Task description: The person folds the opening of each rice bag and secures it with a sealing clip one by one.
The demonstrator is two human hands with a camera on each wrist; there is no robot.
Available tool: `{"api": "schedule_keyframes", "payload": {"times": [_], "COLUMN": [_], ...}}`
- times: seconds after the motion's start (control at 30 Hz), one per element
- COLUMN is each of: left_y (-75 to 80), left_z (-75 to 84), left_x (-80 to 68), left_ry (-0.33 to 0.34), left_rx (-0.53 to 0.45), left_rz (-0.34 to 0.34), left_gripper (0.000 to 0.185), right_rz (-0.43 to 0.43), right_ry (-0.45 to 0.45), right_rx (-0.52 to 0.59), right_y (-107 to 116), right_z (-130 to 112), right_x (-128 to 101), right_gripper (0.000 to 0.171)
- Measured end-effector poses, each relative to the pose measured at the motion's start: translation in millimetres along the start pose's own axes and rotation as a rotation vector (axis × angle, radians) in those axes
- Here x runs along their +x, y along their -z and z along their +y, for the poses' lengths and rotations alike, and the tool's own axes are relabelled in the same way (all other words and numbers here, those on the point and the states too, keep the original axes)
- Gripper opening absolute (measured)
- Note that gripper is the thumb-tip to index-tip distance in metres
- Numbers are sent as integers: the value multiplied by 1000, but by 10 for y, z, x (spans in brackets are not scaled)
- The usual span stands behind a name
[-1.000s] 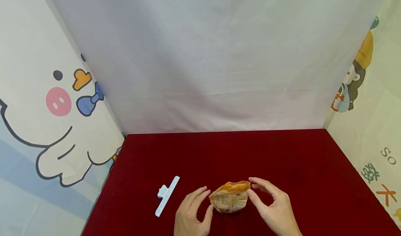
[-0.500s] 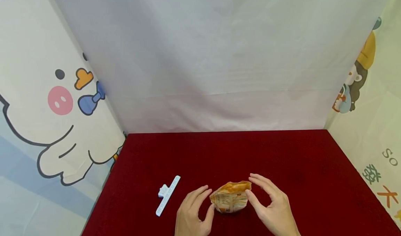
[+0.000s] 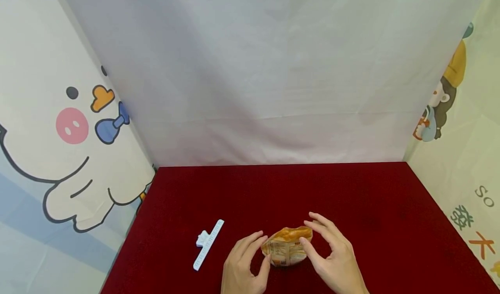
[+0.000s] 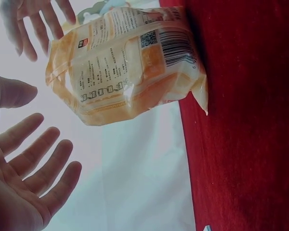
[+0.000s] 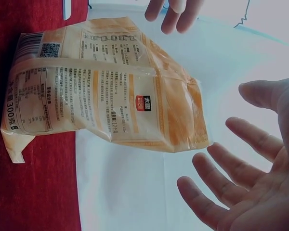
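On velvety red cloth (image 3: 351, 194), a glossy, creased, bulging plastic packet (image 5: 101, 91)

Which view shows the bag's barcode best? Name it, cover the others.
The left wrist: the barcode on the bag is largest there, its bars distinct. The right wrist shows it smaller and darker; in the head view I cannot make it out.

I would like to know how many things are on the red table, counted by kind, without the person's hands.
Printed bag: 1
Pale clip: 1
Total: 2
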State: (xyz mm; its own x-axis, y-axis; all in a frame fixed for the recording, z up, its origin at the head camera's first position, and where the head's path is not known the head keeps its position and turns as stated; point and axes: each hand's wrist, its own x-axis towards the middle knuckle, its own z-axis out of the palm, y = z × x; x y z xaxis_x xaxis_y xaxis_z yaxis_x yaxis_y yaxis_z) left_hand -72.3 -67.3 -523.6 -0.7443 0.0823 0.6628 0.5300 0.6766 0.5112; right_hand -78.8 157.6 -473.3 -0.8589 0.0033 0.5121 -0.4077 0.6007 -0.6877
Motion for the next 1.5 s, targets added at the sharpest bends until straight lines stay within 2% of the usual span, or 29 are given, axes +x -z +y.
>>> {"api": "schedule_keyframes", "payload": {"times": [0.2,0.43,0.63,1.07,1.3,1.5], "left_y": [-24,-57,-64,-109,-139,-156], "left_z": [9,8,34,39,28,23], "left_x": [-7,22,33,48,94,99], "left_ry": [-7,-63,-29,-7,-46,-52], "left_rx": [-6,-14,-14,-22,-22,-16], "left_rz": [5,47,15,-4,16,8], "left_gripper": [45,46,44,44,47,45], "right_rz": [7,11,-13,-64,-69,-69], "right_ry": [16,39,16,13,39,44], "right_rx": [-3,6,-2,-26,-55,-66], "right_y": [-18,-48,-91,-169,-206,-223], "right_z": [-1,15,30,48,58,63], "right_x": [-3,21,17,-9,-10,-10], "right_gripper": [46,50,61,62,61,59]}}
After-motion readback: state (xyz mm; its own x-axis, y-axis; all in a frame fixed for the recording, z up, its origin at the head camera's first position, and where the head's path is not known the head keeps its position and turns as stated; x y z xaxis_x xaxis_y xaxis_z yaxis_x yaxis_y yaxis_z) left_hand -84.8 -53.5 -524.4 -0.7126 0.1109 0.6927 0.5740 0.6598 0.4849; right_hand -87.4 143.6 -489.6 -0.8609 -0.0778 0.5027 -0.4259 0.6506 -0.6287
